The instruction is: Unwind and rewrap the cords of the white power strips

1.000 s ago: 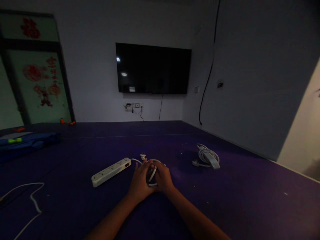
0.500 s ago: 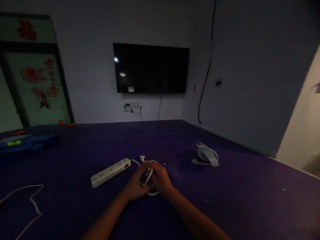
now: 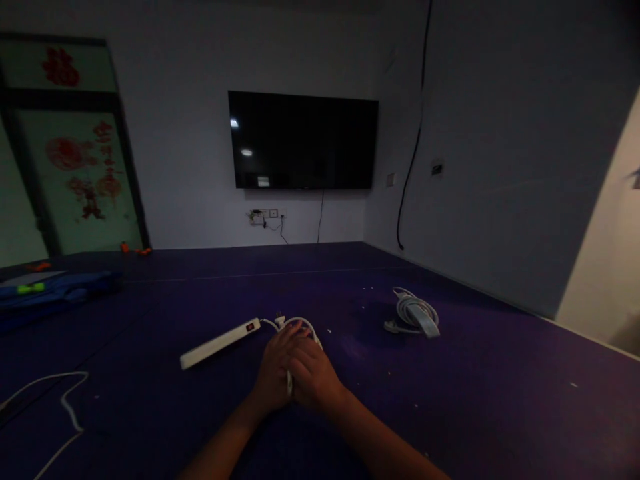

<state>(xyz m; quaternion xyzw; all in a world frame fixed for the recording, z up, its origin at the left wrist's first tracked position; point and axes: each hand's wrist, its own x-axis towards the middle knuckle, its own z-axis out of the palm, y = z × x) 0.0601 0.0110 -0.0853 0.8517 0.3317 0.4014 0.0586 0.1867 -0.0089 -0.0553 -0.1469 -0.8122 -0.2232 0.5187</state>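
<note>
My left hand (image 3: 276,365) and my right hand (image 3: 311,371) are pressed together around the white power cord (image 3: 306,324), both closed on its loops. Part of the coil shows above the fingers and a short bit below; the rest is hidden by the hands. The cord's white plug (image 3: 280,321) sticks out just beyond my fingertips. To the left lies the white power strip (image 3: 220,345), joined to the cord and tipped on its side, with its dark switch at the near-hand end.
A bundled white cable (image 3: 419,313) with a plug lies on the purple surface (image 3: 480,387) to the right. Another white cable (image 3: 70,407) trails at the left, below folded blue cloth (image 3: 75,288). A television (image 3: 305,141) hangs on the wall.
My hands have closed in over the cord, the right one now covering more of the coil. The power strip has rolled from its socket face onto its side.
</note>
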